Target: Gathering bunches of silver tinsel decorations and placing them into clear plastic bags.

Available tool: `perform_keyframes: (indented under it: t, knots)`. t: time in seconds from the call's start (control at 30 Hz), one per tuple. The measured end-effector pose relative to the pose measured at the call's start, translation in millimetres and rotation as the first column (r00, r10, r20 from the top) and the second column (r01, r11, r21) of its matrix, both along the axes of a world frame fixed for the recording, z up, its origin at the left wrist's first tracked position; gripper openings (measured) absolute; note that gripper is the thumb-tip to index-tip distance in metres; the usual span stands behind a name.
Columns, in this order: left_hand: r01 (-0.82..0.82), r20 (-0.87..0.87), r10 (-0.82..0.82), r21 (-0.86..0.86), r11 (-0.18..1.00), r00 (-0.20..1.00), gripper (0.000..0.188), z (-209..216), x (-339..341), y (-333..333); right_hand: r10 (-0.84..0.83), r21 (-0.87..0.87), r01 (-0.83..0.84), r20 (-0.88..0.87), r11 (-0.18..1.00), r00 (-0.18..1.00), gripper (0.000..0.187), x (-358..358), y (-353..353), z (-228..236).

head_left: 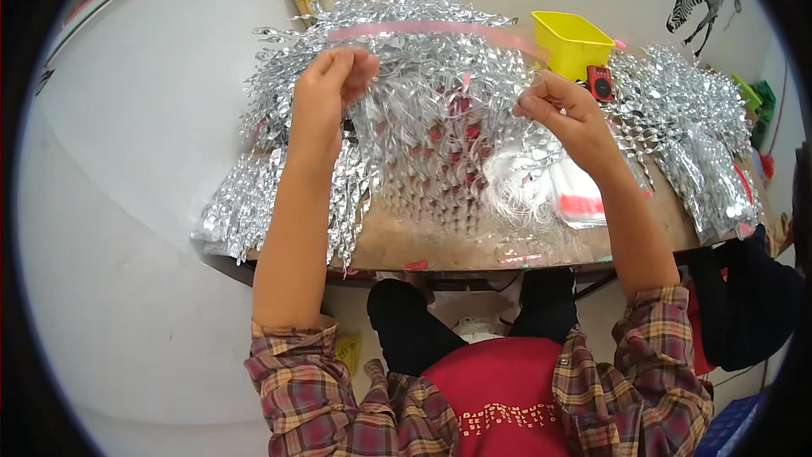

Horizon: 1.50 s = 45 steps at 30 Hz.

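A clear plastic bag (431, 110) with a pink zip strip along its top is stuffed with silver foil twists and stands upright at the middle of the brown table (423, 245). My left hand (326, 97) pinches the bag's upper left edge. My right hand (562, 110) pinches its right edge with thumb and forefinger closed on the film. Red shows through the foil low in the bag. Both forearms rise from plaid sleeves at the bottom.
Heaps of silver foil twists (254, 195) cover the table's left side, and more (694, 118) lie on the right. A yellow plastic tub (571, 42) and a small red device (600, 82) sit behind. Flat clear bags (575, 190) with red strips lie near my right arm.
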<state>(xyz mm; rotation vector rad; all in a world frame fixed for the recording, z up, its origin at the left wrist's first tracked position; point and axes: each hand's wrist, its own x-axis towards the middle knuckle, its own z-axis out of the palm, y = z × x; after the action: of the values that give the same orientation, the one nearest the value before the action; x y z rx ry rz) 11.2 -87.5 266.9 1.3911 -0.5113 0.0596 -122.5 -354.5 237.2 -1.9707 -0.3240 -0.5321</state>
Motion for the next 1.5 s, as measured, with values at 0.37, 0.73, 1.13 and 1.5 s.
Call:
perform_keyframes:
  t: [0.37,0.73,1.13,1.5]
  knots:
    - [-0.157,0.359,-0.690,0.927,0.340,0.629,0.016,-99.8,-35.3,-174.8,0.378,0.670,-0.015,-0.401,0.742,0.834,0.031,-64.3,119.8,-192.3]
    - [-0.162,-0.096,0.248,0.529,0.833,0.964,0.019,-219.2,-153.4,10.7,0.657,0.336,-0.584,-0.550,0.739,0.515,0.023,-129.9,65.5,-211.1]
    - [0.127,-0.817,-0.216,-0.175,0.976,0.535,0.026,-290.5,-197.3,-5.5,0.177,-0.352,-0.218,-0.145,0.910,0.973,0.009,-81.3,73.0,-231.2]
    - [0.429,-0.659,-0.191,0.220,0.876,0.728,0.017,-282.5,-213.9,17.4,0.214,0.111,-0.184,-0.564,0.977,0.798,0.028,-103.3,54.8,-228.8]
